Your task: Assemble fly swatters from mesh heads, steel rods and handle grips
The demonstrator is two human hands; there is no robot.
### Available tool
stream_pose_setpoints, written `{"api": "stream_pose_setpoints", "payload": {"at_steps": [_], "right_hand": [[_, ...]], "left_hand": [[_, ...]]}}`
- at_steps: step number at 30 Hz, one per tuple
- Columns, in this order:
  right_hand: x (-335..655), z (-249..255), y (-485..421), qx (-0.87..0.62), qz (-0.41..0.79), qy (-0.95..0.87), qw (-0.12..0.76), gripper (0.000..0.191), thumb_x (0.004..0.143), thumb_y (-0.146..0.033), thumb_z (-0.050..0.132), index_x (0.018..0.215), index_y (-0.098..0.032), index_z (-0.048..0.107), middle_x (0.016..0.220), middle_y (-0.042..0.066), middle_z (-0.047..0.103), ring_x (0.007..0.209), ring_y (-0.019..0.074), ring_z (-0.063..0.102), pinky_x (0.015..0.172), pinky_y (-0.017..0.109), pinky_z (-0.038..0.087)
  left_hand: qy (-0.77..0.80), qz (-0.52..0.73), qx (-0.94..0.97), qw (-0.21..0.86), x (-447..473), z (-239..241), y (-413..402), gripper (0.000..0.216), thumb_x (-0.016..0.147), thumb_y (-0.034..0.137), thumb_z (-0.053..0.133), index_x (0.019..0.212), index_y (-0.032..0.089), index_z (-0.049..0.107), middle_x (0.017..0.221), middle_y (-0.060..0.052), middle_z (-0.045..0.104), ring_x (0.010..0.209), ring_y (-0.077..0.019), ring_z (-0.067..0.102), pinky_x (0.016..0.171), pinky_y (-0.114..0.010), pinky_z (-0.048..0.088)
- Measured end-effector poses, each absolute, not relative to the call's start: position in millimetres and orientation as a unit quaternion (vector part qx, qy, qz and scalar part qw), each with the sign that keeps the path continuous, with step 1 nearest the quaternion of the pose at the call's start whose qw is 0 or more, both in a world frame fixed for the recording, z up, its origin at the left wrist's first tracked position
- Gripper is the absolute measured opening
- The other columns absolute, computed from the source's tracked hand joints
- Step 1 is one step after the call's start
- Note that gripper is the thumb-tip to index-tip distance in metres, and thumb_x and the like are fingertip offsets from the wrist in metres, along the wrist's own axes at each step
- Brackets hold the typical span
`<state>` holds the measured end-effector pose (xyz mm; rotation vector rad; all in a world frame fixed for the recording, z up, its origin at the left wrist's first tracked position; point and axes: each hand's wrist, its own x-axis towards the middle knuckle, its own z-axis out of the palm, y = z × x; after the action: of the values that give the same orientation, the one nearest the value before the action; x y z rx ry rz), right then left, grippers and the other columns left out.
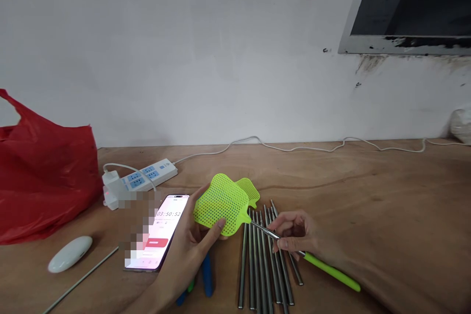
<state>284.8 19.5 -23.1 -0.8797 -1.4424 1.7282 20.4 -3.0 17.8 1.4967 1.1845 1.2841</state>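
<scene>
A lime-green fly swatter with a perforated head (222,203) is held in front of me in both hands. My left hand (195,238) grips the head, thumb on its face and fingers behind. On the metal rod, my right hand (294,235) is closed just below the head; the green handle (333,272) sticks out to the lower right. Behind it lies a second lime-green swatter head (249,191). Several loose metal rods (260,265) lie side by side under my hands. Blue handles (207,274) and a bit of green show partly hidden below my left hand.
At left are a red plastic bag (47,181), a white power strip (150,176) with a plugged-in charger (114,189), a lit phone (162,235) and a white oval object (70,254). A white cable (290,149) runs along the wall.
</scene>
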Motion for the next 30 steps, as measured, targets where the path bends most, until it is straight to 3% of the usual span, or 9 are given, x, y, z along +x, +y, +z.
{"api": "stream_pose_setpoints", "payload": {"at_steps": [3, 12, 19, 27, 30], "right_hand": [[284, -21, 18, -0.346, 0.667, -0.548, 0.367, 0.036, 0.067, -0.037, 0.086, 0.092, -0.015, 0.074, 0.073, 0.005, 0.077, 0.045, 0.0067, 0.053, 0.041, 0.017, 0.041], [282, -22, 14, -0.351, 0.656, -0.541, 0.392, 0.031, 0.065, -0.033, 0.088, 0.089, -0.017, 0.077, 0.072, 0.006, 0.077, 0.054, 0.0107, 0.061, 0.041, 0.017, 0.044], [277, -22, 8, -0.335, 0.672, -0.516, 0.412, 0.028, 0.064, -0.029, 0.089, 0.089, -0.019, 0.079, 0.07, 0.005, 0.077, 0.054, 0.0108, 0.065, 0.043, 0.016, 0.045], [274, -24, 8, -0.336, 0.67, -0.511, 0.42, 0.03, 0.06, -0.029, 0.091, 0.085, -0.018, 0.078, 0.067, 0.003, 0.075, 0.047, 0.0083, 0.058, 0.042, 0.018, 0.044], [274, -20, 9, -0.345, 0.666, -0.521, 0.407, 0.031, 0.06, -0.03, 0.09, 0.085, -0.017, 0.076, 0.067, 0.002, 0.075, 0.044, 0.0073, 0.056, 0.043, 0.019, 0.043]], "left_hand": [[0.481, 0.504, 0.574, 0.431, 24, 22, -9, 0.073, 0.087, 0.039, 0.066, 0.149, 0.028, 0.031, 0.108, -0.003, 0.065, 0.066, -0.0151, 0.069, 0.078, -0.038, 0.061], [0.459, 0.494, 0.561, 0.48, 26, 29, -16, 0.08, 0.086, 0.038, 0.068, 0.152, 0.02, 0.026, 0.075, 0.001, 0.068, 0.07, -0.0205, 0.069, 0.077, -0.038, 0.058], [0.457, 0.456, 0.579, 0.498, 26, 22, -18, 0.094, 0.086, 0.044, 0.067, 0.154, 0.019, 0.007, 0.076, -0.001, 0.07, 0.067, -0.0214, 0.069, 0.065, -0.034, 0.055], [0.45, 0.433, 0.588, 0.513, 27, 20, -20, 0.089, 0.088, 0.046, 0.065, 0.153, 0.024, 0.009, 0.085, -0.003, 0.071, 0.075, -0.0216, 0.07, 0.073, -0.035, 0.052], [0.459, 0.426, 0.599, 0.499, 26, 21, -18, 0.089, 0.088, 0.047, 0.064, 0.153, 0.023, 0.008, 0.079, -0.001, 0.07, 0.072, -0.0219, 0.069, 0.069, -0.034, 0.052]]}}
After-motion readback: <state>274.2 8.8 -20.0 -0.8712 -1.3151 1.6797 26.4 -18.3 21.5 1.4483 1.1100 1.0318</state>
